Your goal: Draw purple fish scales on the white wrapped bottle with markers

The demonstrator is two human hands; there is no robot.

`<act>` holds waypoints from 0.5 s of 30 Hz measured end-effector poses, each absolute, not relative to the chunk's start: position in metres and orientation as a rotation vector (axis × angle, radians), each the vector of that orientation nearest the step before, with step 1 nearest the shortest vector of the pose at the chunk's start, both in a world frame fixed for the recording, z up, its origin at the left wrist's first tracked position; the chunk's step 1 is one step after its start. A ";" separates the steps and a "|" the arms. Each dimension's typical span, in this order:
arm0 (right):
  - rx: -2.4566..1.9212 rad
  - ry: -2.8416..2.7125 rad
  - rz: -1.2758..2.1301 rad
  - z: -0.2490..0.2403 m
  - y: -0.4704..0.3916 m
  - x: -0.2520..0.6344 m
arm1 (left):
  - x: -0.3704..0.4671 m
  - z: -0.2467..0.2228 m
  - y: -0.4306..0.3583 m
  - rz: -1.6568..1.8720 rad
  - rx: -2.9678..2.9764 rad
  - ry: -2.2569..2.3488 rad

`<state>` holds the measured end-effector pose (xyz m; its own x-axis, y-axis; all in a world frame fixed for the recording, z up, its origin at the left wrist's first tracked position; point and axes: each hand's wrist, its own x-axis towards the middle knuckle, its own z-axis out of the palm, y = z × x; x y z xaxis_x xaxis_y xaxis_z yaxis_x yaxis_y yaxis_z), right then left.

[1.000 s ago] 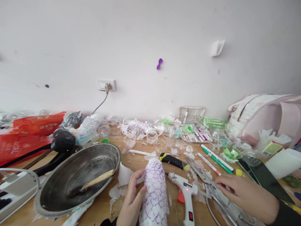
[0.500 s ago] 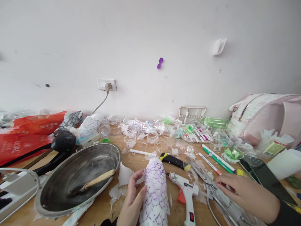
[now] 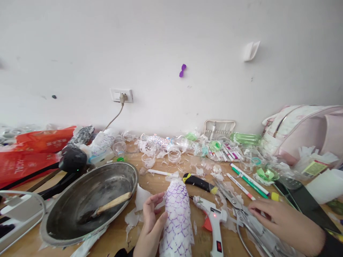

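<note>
Find tube (image 3: 178,217), white with purple scales, lying just right of left hand (image 3: 150,226), tip pointing away. Read left hand as loosely half-curled, thumb and fingertips against tube's left edge. See only a thin strip of table (image 3: 200,248) free between tube and glue gun (image 3: 215,226). Ahead of left hand, note knife (image 3: 199,183) and white pen (image 3: 163,173) close to tube's tip. To left, find scraps (image 3: 143,196), then basin (image 3: 48,237); in basin, brush (image 3: 114,204), handle against rim nearest left hand. Beside right hand (image 3: 284,221), find shears (image 3: 234,203). Read right hand as bent; cannot tell whether gripping shears. Farther ahead, see case (image 3: 226,126) with marker (image 3: 213,131) in loops.
</note>
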<state>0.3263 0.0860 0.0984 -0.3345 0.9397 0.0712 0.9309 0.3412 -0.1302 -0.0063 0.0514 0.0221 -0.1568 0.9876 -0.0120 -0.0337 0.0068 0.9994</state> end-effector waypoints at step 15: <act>-1.849 -2.494 0.451 0.108 0.083 0.332 | -0.006 0.025 0.053 1.359 1.079 1.319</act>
<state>0.3320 0.0828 0.1075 -0.3051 0.9377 -0.1660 0.9365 0.2638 -0.2312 -0.0062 0.0525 0.0247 -0.1865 0.9824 -0.0113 -0.0407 0.0038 0.9992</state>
